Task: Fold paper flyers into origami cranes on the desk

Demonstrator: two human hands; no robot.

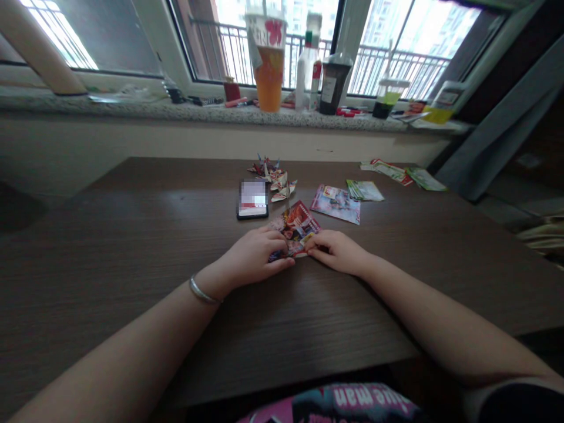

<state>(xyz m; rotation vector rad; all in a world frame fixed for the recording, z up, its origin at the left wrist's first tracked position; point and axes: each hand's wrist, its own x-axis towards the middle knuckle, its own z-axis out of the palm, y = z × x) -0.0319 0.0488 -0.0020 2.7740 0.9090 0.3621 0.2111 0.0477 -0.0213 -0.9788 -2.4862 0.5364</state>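
A folded piece of colourful printed paper (297, 226) lies on the dark wooden table (132, 247) in front of me. My left hand (253, 255), with a silver bangle on the wrist, presses its curled fingers onto the paper's near left edge. My right hand (337, 251) pinches the paper's near right corner against the table. Both hands touch the paper, and its near edge is hidden under my fingers.
A phone (252, 200) lies just beyond the paper. Behind it sit several folded paper cranes (275, 176). Flat printed sheets (335, 203) and a small stack (365, 190) lie to the right. Drink cups (268, 64) and bottles stand on the windowsill.
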